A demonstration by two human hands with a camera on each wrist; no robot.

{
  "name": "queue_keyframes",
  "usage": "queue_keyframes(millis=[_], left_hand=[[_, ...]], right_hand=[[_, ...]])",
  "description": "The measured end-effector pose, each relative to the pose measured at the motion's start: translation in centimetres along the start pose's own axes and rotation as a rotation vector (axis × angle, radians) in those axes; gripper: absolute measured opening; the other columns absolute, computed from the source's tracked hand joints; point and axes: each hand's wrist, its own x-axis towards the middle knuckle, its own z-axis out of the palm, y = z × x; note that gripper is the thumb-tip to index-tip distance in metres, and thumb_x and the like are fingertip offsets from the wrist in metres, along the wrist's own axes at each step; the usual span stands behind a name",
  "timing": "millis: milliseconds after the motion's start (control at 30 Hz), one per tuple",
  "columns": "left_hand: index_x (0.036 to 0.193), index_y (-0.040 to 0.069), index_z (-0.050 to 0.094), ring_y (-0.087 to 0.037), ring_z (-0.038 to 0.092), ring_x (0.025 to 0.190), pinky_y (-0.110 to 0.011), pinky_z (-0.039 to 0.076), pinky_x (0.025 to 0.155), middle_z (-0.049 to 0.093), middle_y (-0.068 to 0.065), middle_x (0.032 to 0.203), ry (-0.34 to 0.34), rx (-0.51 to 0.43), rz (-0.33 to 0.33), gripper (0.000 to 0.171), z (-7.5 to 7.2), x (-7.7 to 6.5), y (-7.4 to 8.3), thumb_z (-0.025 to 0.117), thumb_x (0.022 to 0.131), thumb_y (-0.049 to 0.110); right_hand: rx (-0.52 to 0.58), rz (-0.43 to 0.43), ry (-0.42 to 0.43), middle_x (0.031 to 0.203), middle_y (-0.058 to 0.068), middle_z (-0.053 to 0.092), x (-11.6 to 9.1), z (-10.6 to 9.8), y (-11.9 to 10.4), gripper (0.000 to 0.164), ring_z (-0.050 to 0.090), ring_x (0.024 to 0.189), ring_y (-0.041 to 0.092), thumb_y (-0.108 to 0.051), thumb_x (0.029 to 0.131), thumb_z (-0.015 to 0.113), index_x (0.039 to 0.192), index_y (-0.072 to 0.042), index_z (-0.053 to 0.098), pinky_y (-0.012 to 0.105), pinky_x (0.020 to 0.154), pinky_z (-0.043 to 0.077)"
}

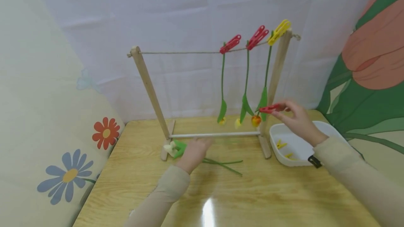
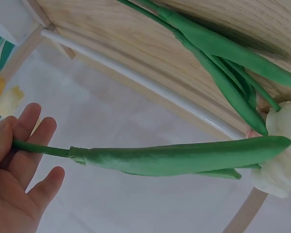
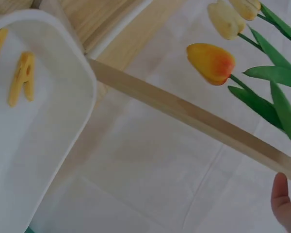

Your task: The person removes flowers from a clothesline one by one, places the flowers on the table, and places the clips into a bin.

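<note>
My left hand (image 1: 195, 151) pinches the green stem of an artificial white tulip (image 2: 184, 154), its bloom pointing away from the palm in the left wrist view. Other white tulips (image 2: 233, 63) lie on the table, their stems (image 1: 225, 164) reaching right from under that hand. Between thumb and fingers, my right hand (image 1: 296, 118) holds a red clothespin (image 1: 268, 109), which overlaps the hanging orange tulip (image 3: 211, 63) in the head view. Two red clothespins (image 1: 257, 38) and a yellow clothespin (image 1: 279, 32) hold three tulips upside down on a string (image 1: 180, 52).
The string runs between two posts (image 1: 149, 94) of a wooden stand, joined low by a white bar (image 1: 217, 135). A white basin (image 1: 274, 150) stands at the right with yellow clothespins (image 3: 22, 77) inside. White cloth (image 1: 176, 16) hangs behind the stand.
</note>
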Motion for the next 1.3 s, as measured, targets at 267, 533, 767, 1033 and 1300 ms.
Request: queue_keyframes(millis=[267,533,767,1033,1300], left_hand=[[0.117,0.010,0.065,-0.018,0.068,0.097,-0.043,0.051,0.095,0.071,-0.004,0.109,-0.146,0.053,0.009,0.043,0.3,0.0,0.4,0.066,0.079,-0.012],[0.118,0.010,0.065,-0.018,0.067,0.102,-0.044,0.049,0.098,0.070,-0.004,0.112,-0.222,0.062,0.015,0.044,0.9,0.2,0.8,0.066,0.079,-0.011],[0.123,0.012,0.063,-0.017,0.064,0.109,-0.045,0.044,0.104,0.069,-0.002,0.118,-0.324,0.067,0.005,0.044,1.4,0.3,1.2,0.065,0.084,-0.007],[0.114,0.014,0.063,-0.015,0.067,0.099,-0.044,0.047,0.098,0.071,-0.001,0.109,-0.274,0.111,0.042,0.042,3.0,-0.2,1.6,0.072,0.077,-0.003],[0.117,0.016,0.064,-0.015,0.063,0.105,-0.042,0.046,0.100,0.070,0.001,0.110,-0.295,0.126,0.003,0.040,4.1,-0.5,2.6,0.072,0.080,0.003]], right_hand=[[-0.044,-0.087,-0.067,0.093,0.016,0.063,-0.5,-0.9,1.3,0.015,0.048,0.088,0.000,0.004,0.086,0.068,0.100,0.006,0.064,0.024,0.076,0.038],[-0.078,-0.075,-0.150,0.097,0.015,0.064,-0.9,-1.8,2.5,0.018,0.048,0.090,0.001,-0.001,0.088,0.068,0.105,0.005,0.064,0.022,0.077,0.038],[-0.095,-0.039,-0.179,0.097,0.016,0.063,-1.1,-2.5,3.8,0.021,0.048,0.089,0.000,-0.005,0.090,0.067,0.107,0.007,0.063,0.023,0.075,0.040],[-0.149,0.008,-0.239,0.093,0.008,0.064,-1.2,-3.5,5.1,0.025,0.048,0.085,-0.006,-0.010,0.091,0.067,0.110,0.006,0.064,0.026,0.070,0.041],[-0.179,-0.010,-0.294,0.087,0.000,0.063,-1.4,-4.0,6.6,0.018,0.050,0.080,-0.002,-0.009,0.088,0.069,0.102,0.003,0.066,0.028,0.068,0.045]])
